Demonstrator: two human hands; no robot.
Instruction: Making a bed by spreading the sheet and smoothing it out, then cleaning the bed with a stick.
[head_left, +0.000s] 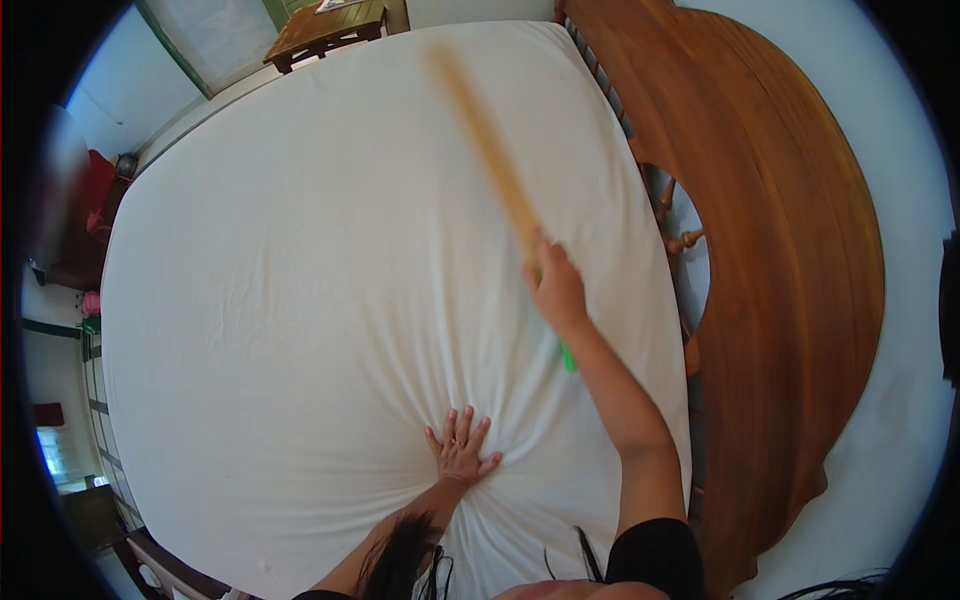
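A white fitted sheet (300, 225) covers the large mattress. My left hand (461, 450) presses flat on it near the bottom middle with fingers spread, and creases fan out from there. My right hand (556, 281) grips a long tan stick-like tool (487, 150), probably a bed broom, which is blurred and points toward the far side of the bed. A small green part (568, 357) shows just below my right wrist; whether it belongs to the tool I cannot tell.
A curved wooden headboard (780, 225) with turned spindles runs along the right side. Beyond the far edge stands a low wooden table (326, 31). Dark red furniture (86, 247) and pink and green items lie past the left edge. A pale wall rises behind the headboard.
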